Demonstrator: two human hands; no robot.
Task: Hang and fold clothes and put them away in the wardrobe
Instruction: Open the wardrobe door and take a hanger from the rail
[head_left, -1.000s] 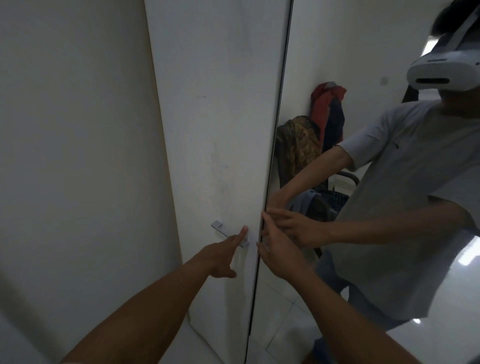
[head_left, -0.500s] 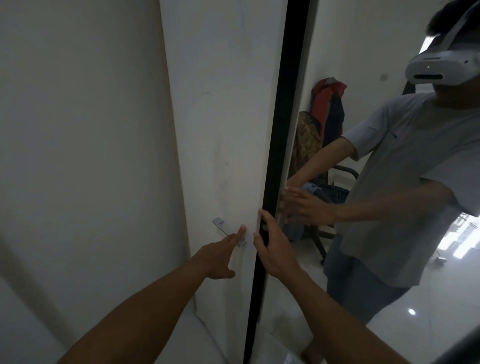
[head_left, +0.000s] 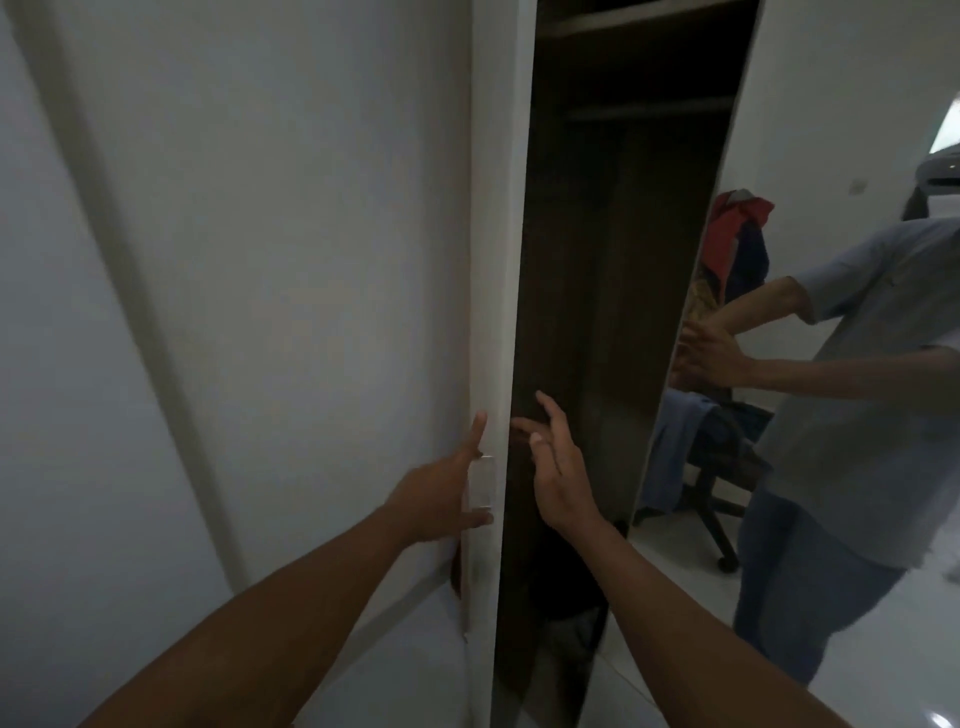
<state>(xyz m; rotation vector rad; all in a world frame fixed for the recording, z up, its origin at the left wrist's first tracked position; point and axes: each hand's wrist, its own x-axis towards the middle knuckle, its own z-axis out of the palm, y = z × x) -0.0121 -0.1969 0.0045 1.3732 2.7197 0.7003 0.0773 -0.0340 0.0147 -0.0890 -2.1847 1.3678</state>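
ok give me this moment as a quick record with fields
wardrobe interior: dark, showing between the two doors
white door: left of the gap, handle near its edge
mirrored door: right of the gap, angled open
left hand: at the handle, forefinger straight; grasp unclear
right hand: open, fingers spread, before the gap, holding nothing
clothes: none in hand; heaped on a chair reflected in the mirror
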